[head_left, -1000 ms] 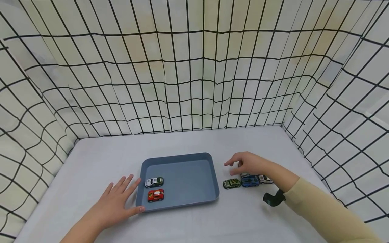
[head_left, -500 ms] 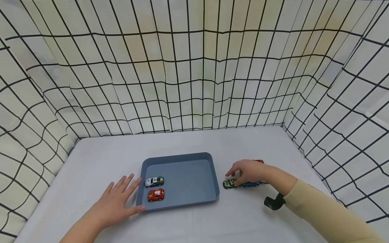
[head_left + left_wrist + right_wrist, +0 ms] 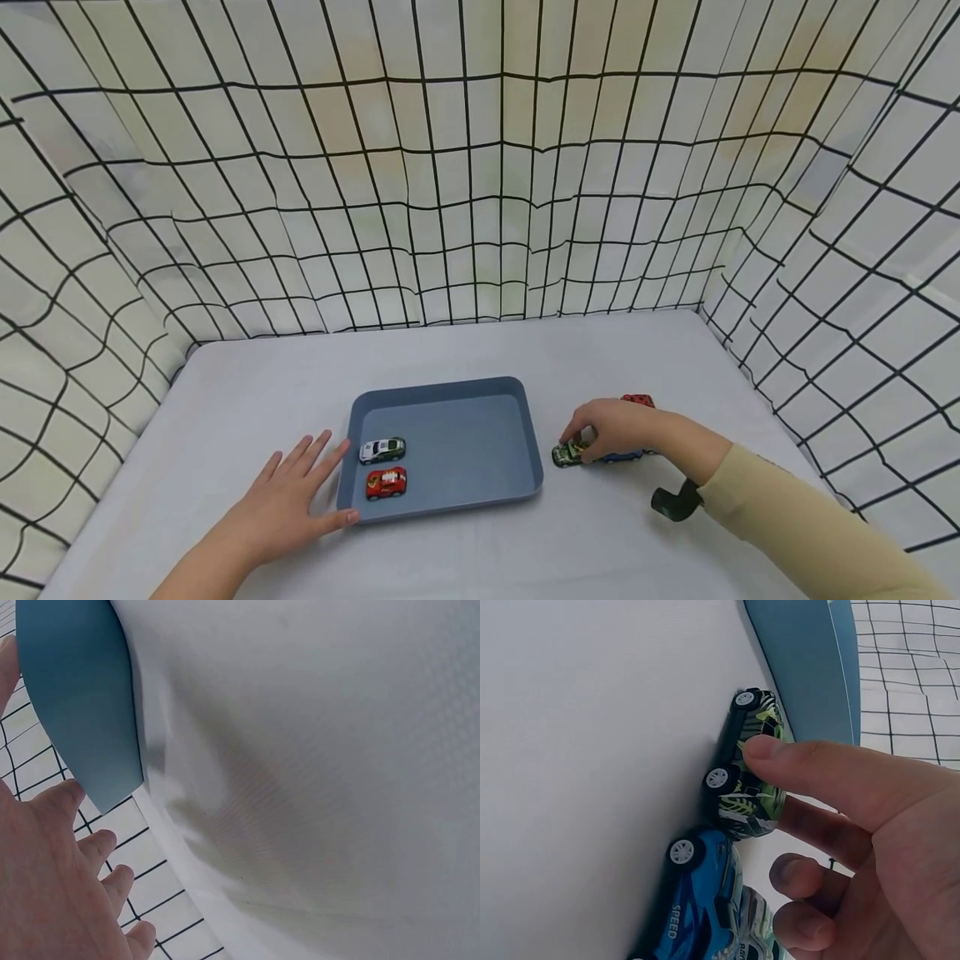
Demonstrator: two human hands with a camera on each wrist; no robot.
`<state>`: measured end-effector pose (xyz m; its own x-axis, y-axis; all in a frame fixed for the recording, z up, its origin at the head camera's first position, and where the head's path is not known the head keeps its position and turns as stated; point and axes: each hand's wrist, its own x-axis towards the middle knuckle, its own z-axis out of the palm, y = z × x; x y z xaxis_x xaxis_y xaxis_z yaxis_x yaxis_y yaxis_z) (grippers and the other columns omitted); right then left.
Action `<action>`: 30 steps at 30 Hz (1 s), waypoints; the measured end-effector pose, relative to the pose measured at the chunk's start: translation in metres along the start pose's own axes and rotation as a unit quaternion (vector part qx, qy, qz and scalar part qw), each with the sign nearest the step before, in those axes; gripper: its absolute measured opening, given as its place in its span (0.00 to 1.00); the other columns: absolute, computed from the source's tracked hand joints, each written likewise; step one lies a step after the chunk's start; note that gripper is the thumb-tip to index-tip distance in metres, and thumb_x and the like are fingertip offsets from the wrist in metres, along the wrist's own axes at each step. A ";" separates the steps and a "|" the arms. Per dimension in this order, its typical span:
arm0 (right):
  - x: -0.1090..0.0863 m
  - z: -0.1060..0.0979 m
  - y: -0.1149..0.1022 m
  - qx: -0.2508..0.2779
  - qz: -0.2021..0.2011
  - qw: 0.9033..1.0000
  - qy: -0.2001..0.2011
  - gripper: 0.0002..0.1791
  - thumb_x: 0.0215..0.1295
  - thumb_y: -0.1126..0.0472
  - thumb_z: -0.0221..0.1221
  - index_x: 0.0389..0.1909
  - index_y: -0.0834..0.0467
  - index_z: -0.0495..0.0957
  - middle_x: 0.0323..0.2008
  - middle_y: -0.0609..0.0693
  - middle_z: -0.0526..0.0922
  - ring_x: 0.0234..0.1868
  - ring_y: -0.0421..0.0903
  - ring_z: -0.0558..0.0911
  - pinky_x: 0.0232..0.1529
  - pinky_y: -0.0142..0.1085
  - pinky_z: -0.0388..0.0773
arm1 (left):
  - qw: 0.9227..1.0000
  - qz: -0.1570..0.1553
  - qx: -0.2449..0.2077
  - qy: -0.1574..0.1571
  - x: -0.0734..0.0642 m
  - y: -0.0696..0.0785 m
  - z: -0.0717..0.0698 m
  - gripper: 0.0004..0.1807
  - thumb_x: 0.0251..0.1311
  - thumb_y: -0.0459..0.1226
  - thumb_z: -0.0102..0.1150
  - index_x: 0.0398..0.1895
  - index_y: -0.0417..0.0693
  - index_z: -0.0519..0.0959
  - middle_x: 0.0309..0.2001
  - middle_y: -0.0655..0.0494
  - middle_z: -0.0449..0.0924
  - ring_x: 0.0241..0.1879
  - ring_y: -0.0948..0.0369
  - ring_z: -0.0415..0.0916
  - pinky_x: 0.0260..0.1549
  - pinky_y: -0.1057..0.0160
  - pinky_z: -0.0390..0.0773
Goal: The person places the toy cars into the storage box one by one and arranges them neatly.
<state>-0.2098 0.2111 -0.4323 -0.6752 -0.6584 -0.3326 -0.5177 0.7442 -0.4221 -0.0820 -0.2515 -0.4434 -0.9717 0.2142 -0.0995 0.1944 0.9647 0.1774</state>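
Note:
My right hand [image 3: 618, 427] pinches a green camouflage-patterned toy car [image 3: 739, 806] between thumb [image 3: 795, 759] and forefinger, just right of the blue-grey tray [image 3: 465, 450]. The car's wheels seem to be at the white tabletop. Behind it in the right wrist view is a blue toy car [image 3: 697, 892], with a pale toy car [image 3: 754, 926] beside that one. My left hand [image 3: 281, 507] lies spread at the tray's left end, thumb and forefinger by its rim. Inside the tray, on the left, are a white and green toy car [image 3: 382, 450] and a red toy car [image 3: 386, 482].
A red toy car [image 3: 639, 400] shows behind my right wrist; other cars there are partly hidden by the hand. A black strap piece [image 3: 677, 502] hangs below the right sleeve [image 3: 795, 517]. White walls with black netting [image 3: 480, 208] surround the white tabletop [image 3: 450, 350].
My right hand has come down and slightly nearer to me onto the green car, and its thumb and forefinger have closed on it. The left hand and tray have stayed put.

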 end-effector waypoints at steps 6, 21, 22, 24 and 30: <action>0.001 0.001 -0.001 -0.002 -0.007 1.000 0.007 0.16 0.59 0.60 0.68 0.49 0.45 0.85 0.43 0.36 0.80 0.41 0.37 0.77 0.43 0.37 0.78 | 1.000 0.005 0.003 0.000 0.000 0.000 -0.001 0.60 0.44 0.78 0.52 0.76 0.52 0.61 0.75 0.37 0.55 0.73 0.35 0.49 0.65 0.27 0.48; 0.007 -0.016 0.000 -0.009 -0.035 0.998 0.055 0.18 0.60 0.60 0.67 0.52 0.48 0.85 0.42 0.37 0.80 0.29 0.36 0.75 0.33 0.32 0.77 | 1.000 0.001 -0.005 -0.004 0.000 0.000 0.000 0.61 0.44 0.78 0.52 0.76 0.51 0.60 0.75 0.37 0.54 0.73 0.35 0.49 0.65 0.26 0.47; 0.007 -0.018 -0.001 -0.008 -0.036 0.997 0.061 0.18 0.60 0.60 0.67 0.52 0.47 0.85 0.43 0.37 0.80 0.29 0.36 0.75 0.33 0.32 0.77 | 1.000 0.002 -0.005 -0.004 0.000 0.000 0.000 0.61 0.44 0.78 0.52 0.76 0.51 0.60 0.75 0.37 0.54 0.73 0.35 0.49 0.65 0.26 0.47; 0.007 -0.023 -0.002 -0.008 -0.040 0.997 0.072 0.18 0.60 0.59 0.67 0.53 0.47 0.85 0.44 0.38 0.80 0.29 0.35 0.75 0.32 0.32 0.77 | 1.000 0.002 -0.003 -0.004 0.000 -0.001 0.000 0.61 0.44 0.78 0.52 0.76 0.51 0.60 0.75 0.37 0.54 0.72 0.35 0.49 0.64 0.26 0.47; 0.010 -0.034 -0.009 -0.001 -0.043 0.995 0.088 0.19 0.61 0.58 0.67 0.54 0.47 0.84 0.44 0.37 0.80 0.34 0.42 0.76 0.34 0.33 0.75 | 1.000 0.002 0.002 -0.008 0.001 -0.001 0.000 0.61 0.44 0.77 0.53 0.76 0.50 0.60 0.75 0.36 0.54 0.72 0.34 0.49 0.64 0.25 0.48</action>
<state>-0.2296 0.2018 -0.4026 -0.7099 -0.6899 -0.1415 -0.5791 0.6862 -0.4402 -0.0836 -0.2520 -0.4438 -0.9685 0.2213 -0.1140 0.1998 0.9643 0.1737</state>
